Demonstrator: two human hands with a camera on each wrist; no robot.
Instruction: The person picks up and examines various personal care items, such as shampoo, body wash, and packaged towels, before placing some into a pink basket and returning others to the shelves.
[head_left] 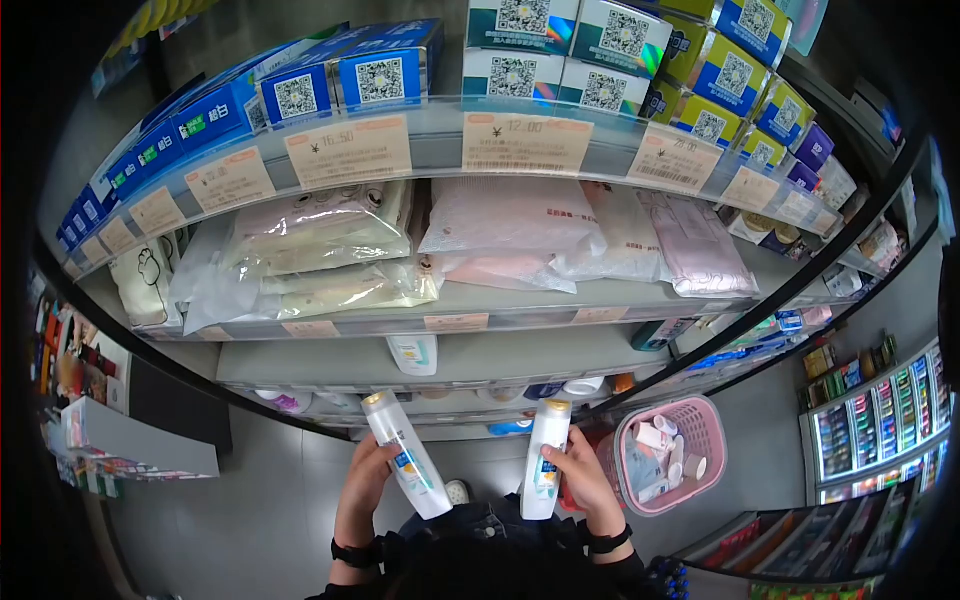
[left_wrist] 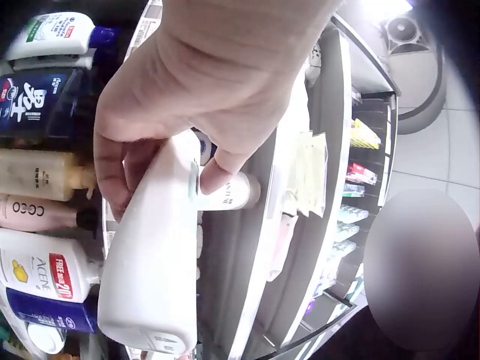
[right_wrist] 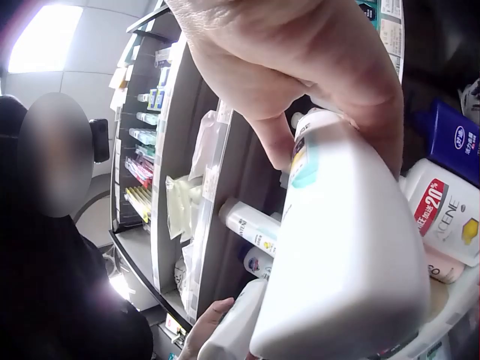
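Note:
My left hand grips a white shampoo bottle with a gold cap and a blue and yellow label, tilted in the head view. In my right hand is a matching shampoo bottle, close to upright, its label under the thumb. The left wrist view has the plain white back of the left bottle, fingers curled round its upper part. From the right wrist, the right bottle fills the middle, and the left hand's bottle appears below it. A similar bottle stands on the shelf ahead.
Shelves rise in front, with bagged textiles, blue boxes and price tags. A pink basket with several items stands on the floor at the right. Bottles line the lower shelf.

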